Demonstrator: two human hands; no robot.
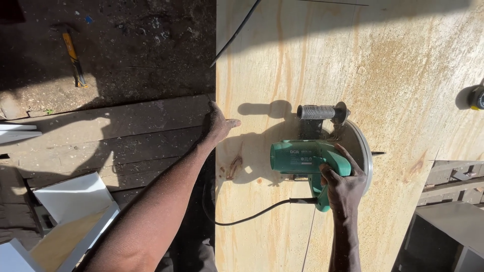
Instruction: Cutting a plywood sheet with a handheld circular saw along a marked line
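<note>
Starting way over on the left, there's a hammer with a yellow handle [73, 56] lying on the dirty floor, well apart from everything else. Below that, some white boards [75, 197] are stacked at the bottom left corner, sitting on rough wooden planks [126, 136].

Moving in, the left hand [218, 122] is flat and spread on the left edge of a big plywood sheet [403, 65], fingers over the edge, thumb pointing out onto the top face. Not gripping anything, just pressing down on it.

Then the main bit: a green circular saw [308, 160] sits on the plywood about mid-sheet, with a grey side handle sticking up behind the motor body and the round blade guard on its right side. The right hand [345, 182] is wrapped tight around the saw's rear handle. A black power cord [252, 215] loops out from the saw's back end and off the sheet's left edge.

Far right, a small yellow and black round object [477, 97] rests on the plywood, half cut off, can't tell what it is.
</note>
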